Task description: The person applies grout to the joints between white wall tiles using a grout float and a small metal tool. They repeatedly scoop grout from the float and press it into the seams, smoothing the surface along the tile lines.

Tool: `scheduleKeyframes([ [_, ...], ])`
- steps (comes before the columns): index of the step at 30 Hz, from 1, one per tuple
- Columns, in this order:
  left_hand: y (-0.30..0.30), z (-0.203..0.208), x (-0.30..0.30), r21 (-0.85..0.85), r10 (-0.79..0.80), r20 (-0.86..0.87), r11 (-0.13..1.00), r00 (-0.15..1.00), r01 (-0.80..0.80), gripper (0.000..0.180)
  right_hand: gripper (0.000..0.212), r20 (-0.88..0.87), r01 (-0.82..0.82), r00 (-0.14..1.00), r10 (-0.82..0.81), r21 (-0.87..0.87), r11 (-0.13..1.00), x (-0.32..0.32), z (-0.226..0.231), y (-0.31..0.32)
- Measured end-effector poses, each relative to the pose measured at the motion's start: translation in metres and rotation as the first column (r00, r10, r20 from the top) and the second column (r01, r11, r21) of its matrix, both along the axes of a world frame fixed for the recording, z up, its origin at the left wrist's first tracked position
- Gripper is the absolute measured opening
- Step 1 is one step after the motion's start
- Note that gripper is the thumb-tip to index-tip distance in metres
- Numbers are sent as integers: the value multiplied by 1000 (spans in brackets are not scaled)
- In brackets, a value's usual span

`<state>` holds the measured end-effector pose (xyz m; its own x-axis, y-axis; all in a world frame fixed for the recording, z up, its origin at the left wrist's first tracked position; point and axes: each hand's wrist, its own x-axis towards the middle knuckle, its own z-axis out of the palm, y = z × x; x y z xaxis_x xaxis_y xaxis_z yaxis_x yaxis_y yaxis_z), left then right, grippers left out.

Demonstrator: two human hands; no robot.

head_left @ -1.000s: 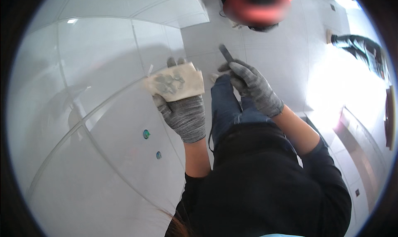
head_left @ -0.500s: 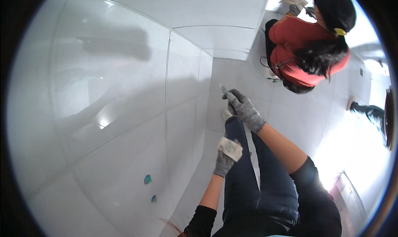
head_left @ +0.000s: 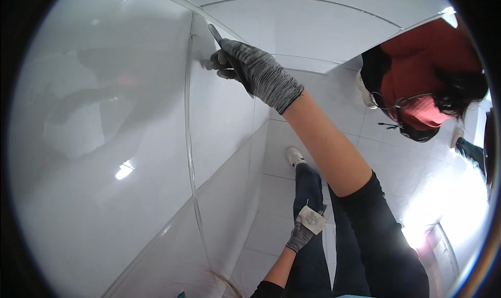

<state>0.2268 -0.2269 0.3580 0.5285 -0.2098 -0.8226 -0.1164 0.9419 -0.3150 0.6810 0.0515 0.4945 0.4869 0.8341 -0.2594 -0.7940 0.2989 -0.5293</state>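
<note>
My right hand (head_left: 261,73), in a grey knit glove, is raised against the glossy tiled wall (head_left: 141,209). Its fingers are closed round a slim dark grey tool (head_left: 215,34), whose narrow tip points up and left, close to the joint (head_left: 229,26) in the upper wall. Whether the tip touches is hard to tell. Lower down, in front of my legs, my gloved left hand (head_left: 300,237) grips a pale beige square pad (head_left: 312,219) with a grey smear on its face. The left fingers are partly hidden under it.
A person in a red top (head_left: 417,89) stands at the upper right, on the tiled floor (head_left: 344,128). Another person's leg (head_left: 469,151) shows at the far right. My white shoe (head_left: 294,155) is near the wall's foot. Bright glare covers the lower right.
My right hand has risen up and left with the tool, from over my legs to the wall. My left hand with the pad is lower and further right. The view has shifted.
</note>
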Motion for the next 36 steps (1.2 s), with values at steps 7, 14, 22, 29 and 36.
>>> scheduleKeyframes([
  [7, 4, -13, -13, -7, -21, -41, 1000, 999, 21, 59, 33, -120, -137, 982, 145, 80, 987, 19, -22, 4],
  [14, 7, -11, -10, -18, 53, -27, 998, 998, -53, 60, 28, -88, -75, 992, 88, 133, 988, 29, -4, -4],
  [22, 7, -13, -12, -74, -17, -156, 997, 988, 6, 61, 32, -87, -128, 987, 138, 107, 986, 31, 2, -5],
  [29, 12, -4, -1, -61, -22, -155, 998, 988, 12, 62, 34, -81, -203, 974, 213, 120, 972, 37, 10, -5],
  [36, 18, 6, 14, -80, 33, -125, 996, 992, -43, 57, 30, -62, -184, 980, 187, 47, 982, 34, 17, 2],
])
